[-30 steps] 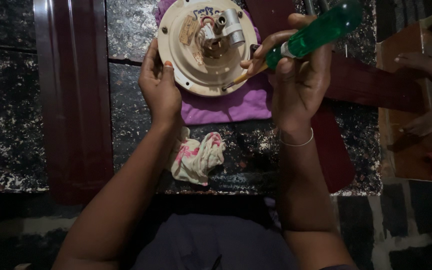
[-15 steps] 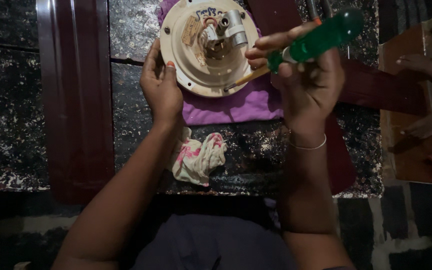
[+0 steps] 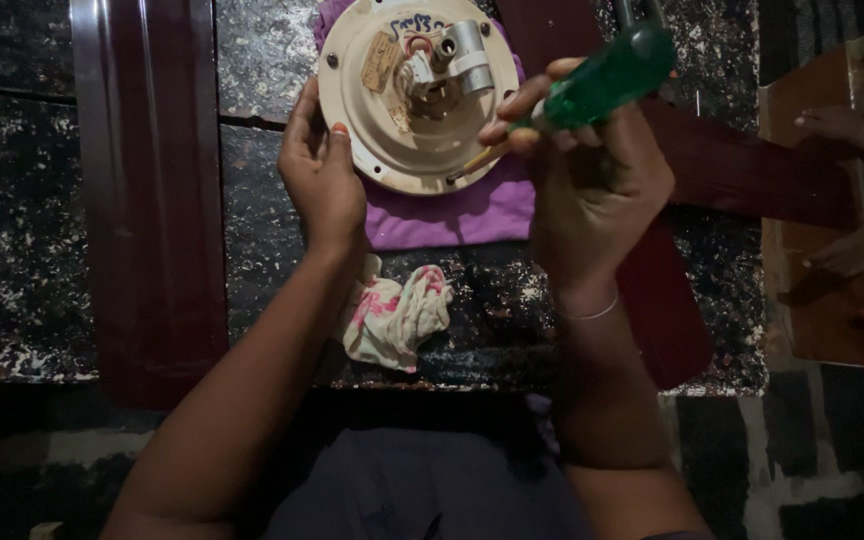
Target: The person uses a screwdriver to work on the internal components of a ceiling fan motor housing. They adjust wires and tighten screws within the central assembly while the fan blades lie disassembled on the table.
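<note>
screwdriver (image 3: 607, 75) clamped in right hand (image 3: 592, 190), tip seemingly down-left toward motor housing (image 3: 412, 95), left hand (image 3: 322, 170) steadying.

A round cream plastic motor housing (image 3: 407, 95) lies face-up on purple cloth at the far centre; right of it, a translucent green-handled screwdriver (image 3: 602, 78) angles toward its rim.

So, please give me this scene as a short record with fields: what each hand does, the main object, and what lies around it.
left hand: the left hand rests against the left edge of the round cream motor housing
right hand: the right hand grips a green-handled screwdriver, its tip end towards the housing
under the housing: purple cloth
nearby: crumpled floral rag on the dark speckled floor
left side: dark red blade
far right: another person's hands
</note>
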